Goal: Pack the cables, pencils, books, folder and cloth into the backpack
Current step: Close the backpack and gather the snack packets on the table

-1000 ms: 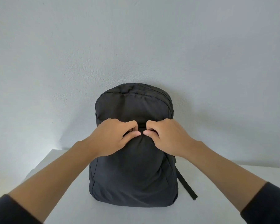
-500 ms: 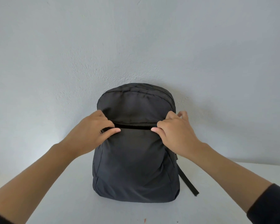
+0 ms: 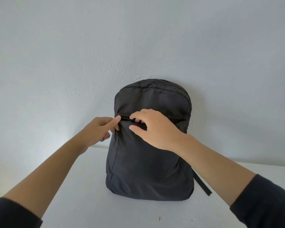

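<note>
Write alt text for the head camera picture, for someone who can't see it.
Two hands work at the front pocket of a dark backpack standing on a white table. The left hand grips its left edge by the zip's end; the right hand curls its fingers at the pocket's zip opening.

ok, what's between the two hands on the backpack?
Head view: between left hand and right hand, only a short stretch of zip opening on the backpack and a coppery zip pull.
</note>
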`<state>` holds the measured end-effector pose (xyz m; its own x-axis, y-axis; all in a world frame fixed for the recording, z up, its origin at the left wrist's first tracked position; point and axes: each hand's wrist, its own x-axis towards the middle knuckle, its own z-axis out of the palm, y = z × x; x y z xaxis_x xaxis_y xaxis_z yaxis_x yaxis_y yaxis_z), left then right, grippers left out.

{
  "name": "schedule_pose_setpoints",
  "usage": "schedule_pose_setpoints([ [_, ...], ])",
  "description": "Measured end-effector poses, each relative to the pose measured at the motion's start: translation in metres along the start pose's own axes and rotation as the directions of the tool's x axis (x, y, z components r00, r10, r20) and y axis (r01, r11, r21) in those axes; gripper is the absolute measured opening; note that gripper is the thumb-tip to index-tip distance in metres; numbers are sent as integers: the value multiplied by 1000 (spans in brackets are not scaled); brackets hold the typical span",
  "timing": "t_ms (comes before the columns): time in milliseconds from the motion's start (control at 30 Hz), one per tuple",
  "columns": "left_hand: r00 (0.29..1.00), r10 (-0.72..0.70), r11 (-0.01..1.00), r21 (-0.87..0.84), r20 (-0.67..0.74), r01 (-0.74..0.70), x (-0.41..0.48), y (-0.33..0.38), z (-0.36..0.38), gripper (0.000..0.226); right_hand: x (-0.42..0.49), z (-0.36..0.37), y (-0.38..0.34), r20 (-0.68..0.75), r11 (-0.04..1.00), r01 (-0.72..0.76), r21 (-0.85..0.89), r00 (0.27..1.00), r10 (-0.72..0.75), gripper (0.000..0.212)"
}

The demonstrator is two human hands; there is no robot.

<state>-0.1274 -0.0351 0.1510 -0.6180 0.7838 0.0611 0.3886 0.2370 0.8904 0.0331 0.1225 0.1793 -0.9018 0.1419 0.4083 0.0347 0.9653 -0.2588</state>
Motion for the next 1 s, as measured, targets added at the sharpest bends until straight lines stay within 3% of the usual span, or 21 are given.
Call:
schedule_pose_setpoints([
  [100,996,69,990,-132,65,-60,-2,0,-3,40,12,13,-10,-9,1000,14,10,1000,-14,35],
  [200,987,90,983,-169,134,-66,-4,2,-13,33,20,28,-17,-119,996,70,-55,990,-76,37],
  [300,987,96,987,-144,126,-77,-4,13,-26,36,29,38,-28,-221,980,91,-176,967,-129,32],
  [400,982,132,991,-5,132,-133,-1,26,-31,40,42,42,-39,-313,970,104,-219,934,-171,25],
  [500,984,169,975,134,60,-176,11,20,-34,42,51,41,-38,-266,975,87,-203,954,-140,16],
  [600,992,98,992,-74,-80,-104,23,5,-39,51,50,42,-34,-243,997,-5,-78,970,-14,18],
  [633,994,71,996,-56,-81,-75,25,2,-38,54,49,42,-36,-263,999,-9,-42,965,-2,20],
  [700,998,26,996,81,50,-30,30,-2,-30,54,46,43,-40,-311,1000,4,-21,950,-10,21],
  [800,974,-5,1000,-9,226,8,31,0,-21,52,43,43,-44,-387,997,19,-72,921,-45,21],
  [900,976,91,993,-97,199,-72,33,-3,-22,49,43,44,-43,-404,985,33,-172,909,-101,16],
  [1000,981,174,983,-65,88,-169,34,-2,-18,41,44,45,-41,-363,979,45,-200,924,-117,19],
])
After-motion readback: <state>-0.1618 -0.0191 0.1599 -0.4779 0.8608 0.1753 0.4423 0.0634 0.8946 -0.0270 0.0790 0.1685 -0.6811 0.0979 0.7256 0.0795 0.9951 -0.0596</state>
